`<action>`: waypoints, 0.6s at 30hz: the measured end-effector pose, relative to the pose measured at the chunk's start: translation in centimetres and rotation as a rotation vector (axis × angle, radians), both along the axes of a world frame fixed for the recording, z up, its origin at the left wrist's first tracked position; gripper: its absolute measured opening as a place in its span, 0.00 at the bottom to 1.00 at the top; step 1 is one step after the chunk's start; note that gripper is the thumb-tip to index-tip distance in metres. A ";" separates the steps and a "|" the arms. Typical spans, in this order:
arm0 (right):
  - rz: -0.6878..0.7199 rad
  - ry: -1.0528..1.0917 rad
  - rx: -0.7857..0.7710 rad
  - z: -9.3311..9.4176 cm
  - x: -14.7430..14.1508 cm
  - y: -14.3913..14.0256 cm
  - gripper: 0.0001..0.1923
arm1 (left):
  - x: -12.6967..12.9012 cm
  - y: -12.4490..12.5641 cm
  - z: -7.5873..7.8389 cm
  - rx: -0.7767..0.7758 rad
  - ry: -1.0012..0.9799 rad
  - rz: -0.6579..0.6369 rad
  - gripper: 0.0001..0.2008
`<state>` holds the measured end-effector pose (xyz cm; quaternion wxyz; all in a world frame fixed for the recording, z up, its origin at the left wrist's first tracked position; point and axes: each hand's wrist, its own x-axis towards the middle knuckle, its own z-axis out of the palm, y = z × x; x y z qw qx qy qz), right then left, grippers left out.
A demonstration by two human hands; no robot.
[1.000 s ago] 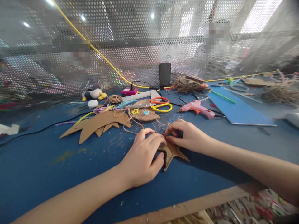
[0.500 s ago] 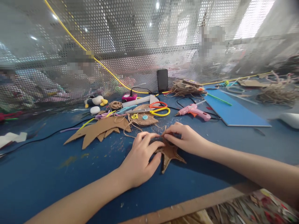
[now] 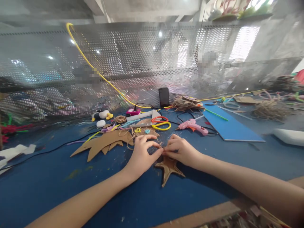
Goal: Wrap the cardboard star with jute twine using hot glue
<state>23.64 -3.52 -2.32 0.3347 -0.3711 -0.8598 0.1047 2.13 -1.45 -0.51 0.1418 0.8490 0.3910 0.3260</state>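
Left hand (image 3: pixel 142 155), right hand (image 3: pixel 180 151), fingertips pinched together

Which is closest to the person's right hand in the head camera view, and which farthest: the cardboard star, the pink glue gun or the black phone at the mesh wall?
From the right hand:
1. Cardboard star: touching it, just below the fingers.
2. Pink glue gun: behind the hand, slightly right.
3. Black phone: farthest, upright against the mesh wall.
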 end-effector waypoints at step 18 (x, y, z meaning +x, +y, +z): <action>-0.205 -0.457 0.048 3.6 2.1 7.2 0.27 | -0.1 0.8 -2.0 -0.155 -0.177 0.067 0.10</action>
